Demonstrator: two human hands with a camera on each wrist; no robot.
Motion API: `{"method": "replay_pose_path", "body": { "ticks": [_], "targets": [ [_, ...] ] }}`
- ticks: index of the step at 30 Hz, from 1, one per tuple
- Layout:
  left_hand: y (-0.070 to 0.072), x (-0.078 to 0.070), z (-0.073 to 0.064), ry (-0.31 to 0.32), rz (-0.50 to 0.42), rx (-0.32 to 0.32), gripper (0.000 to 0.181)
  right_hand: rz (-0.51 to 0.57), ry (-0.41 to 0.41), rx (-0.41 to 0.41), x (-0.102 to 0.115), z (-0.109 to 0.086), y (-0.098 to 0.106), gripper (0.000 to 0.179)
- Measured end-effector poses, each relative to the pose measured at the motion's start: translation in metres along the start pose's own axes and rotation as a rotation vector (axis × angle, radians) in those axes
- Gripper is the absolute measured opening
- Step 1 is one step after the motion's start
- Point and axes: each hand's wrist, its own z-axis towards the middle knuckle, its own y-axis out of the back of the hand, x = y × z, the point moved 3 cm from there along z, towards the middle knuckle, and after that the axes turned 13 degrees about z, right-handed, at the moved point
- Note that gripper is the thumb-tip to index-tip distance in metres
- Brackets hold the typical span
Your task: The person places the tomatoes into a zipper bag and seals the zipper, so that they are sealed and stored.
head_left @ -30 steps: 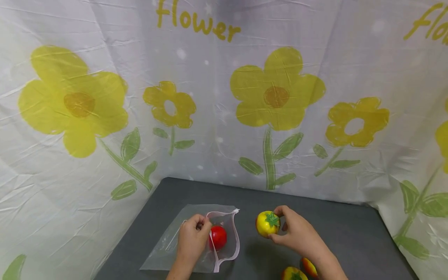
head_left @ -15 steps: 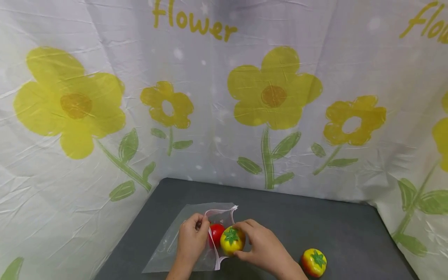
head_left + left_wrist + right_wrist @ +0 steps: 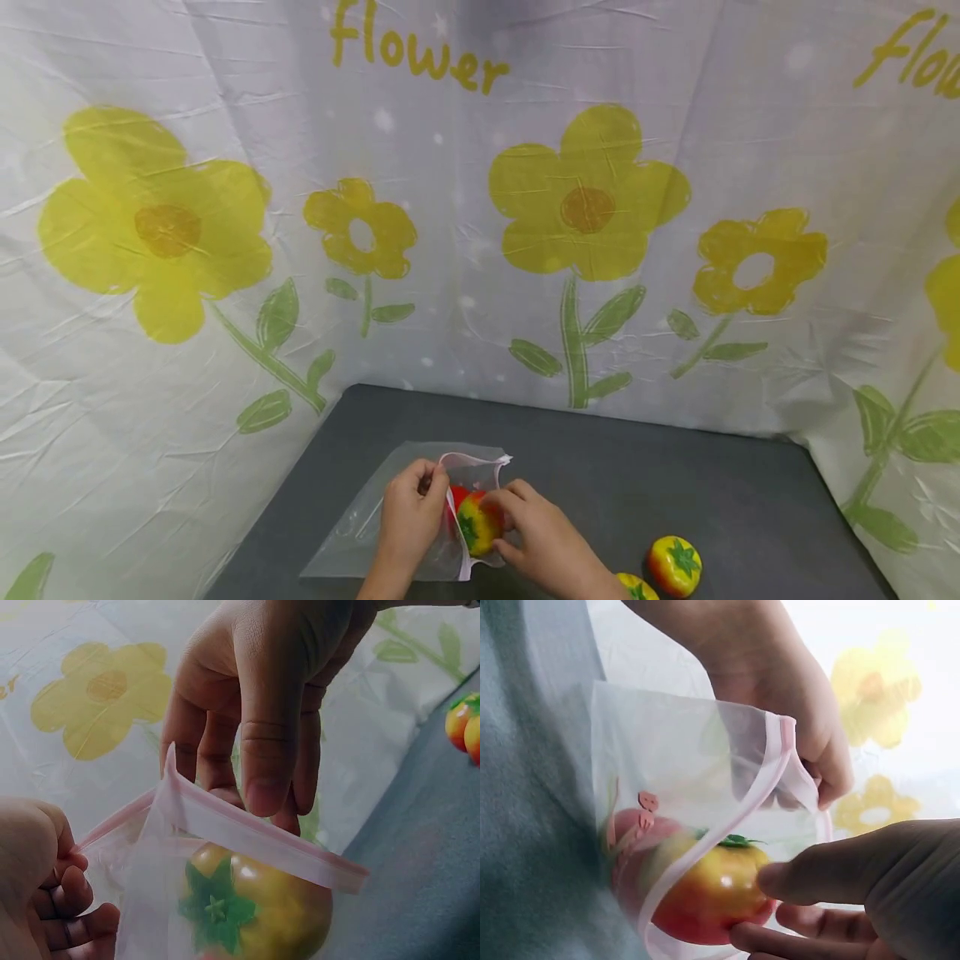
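Observation:
A clear zip bag (image 3: 360,533) with a pink-edged mouth lies on the dark table. My left hand (image 3: 408,508) pinches the edge of that mouth and holds it apart. Just inside the opening sits a yellow-and-red fruit (image 3: 482,525) with a green star-shaped top, seen through the film as the tomato-like fruit (image 3: 285,907) in the left wrist view. A red fruit (image 3: 457,497) lies beside it, mostly hidden. At the mouth is my right hand (image 3: 551,537); its thumb and fingertips lie against the near side of the yellow-and-red fruit in the right wrist view, without wrapping round it.
Two more yellow-and-red fruits are on the table to the right: one fruit (image 3: 675,567) fully visible, another fruit (image 3: 636,587) cut off by the lower frame edge. Behind the grey table (image 3: 600,467) hangs a white cloth (image 3: 450,350) printed with yellow flowers.
My right hand has carried the yellow-and-red fruit leftward into the bag's mouth. The fruit has turned, its green top now facing down-left. My left hand has kept its hold on the bag edge.

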Motion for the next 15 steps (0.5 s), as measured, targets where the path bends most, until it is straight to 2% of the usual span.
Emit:
{"method": "replay_pose_path", "body": {
  "ticks": [4, 10, 15],
  "targets": [
    [0.000, -0.002, 0.000, -0.012, -0.012, -0.011, 0.025, -0.006, 0.021, 0.010, 0.002, 0.002, -0.005, 0.035],
    [0.000, -0.003, 0.002, -0.025, -0.030, -0.022, 0.025, 0.035, 0.018, 0.049, 0.001, 0.004, -0.011, 0.033],
    [0.001, -0.001, 0.001, 0.000, -0.040, -0.027, 0.024, 0.072, 0.011, 0.019, -0.001, -0.005, -0.007, 0.033]
  ]
}}
